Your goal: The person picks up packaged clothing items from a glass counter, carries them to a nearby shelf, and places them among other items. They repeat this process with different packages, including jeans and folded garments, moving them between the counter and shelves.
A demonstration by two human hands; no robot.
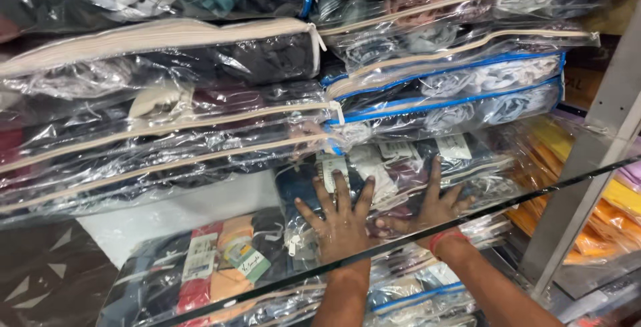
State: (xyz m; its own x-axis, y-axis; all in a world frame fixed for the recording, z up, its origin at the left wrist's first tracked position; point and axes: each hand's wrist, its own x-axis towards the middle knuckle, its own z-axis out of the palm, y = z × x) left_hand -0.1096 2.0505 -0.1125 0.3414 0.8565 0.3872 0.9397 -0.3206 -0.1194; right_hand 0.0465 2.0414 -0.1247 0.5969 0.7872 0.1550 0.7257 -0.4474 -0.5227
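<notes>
Both my hands lie flat, fingers spread, on a clear zippered plastic bag (400, 167) of folded dark blue and maroon clothes with white tags. My left hand (340, 217) presses the bag's left part. My right hand (434, 203), with a red thread at the wrist, presses its right part. The bag lies on a lower shelf, under a glass shelf edge (414, 237) that crosses in front of my wrists. Neither hand grips anything.
Stacks of similar clear bags (173, 106) of folded clothes, some with blue or beige zips, fill the space above. Another bag (220, 260) with orange and red cloth lies lower left. A grey metal upright (587, 160) stands right, with yellow and orange packs (601, 200) behind it.
</notes>
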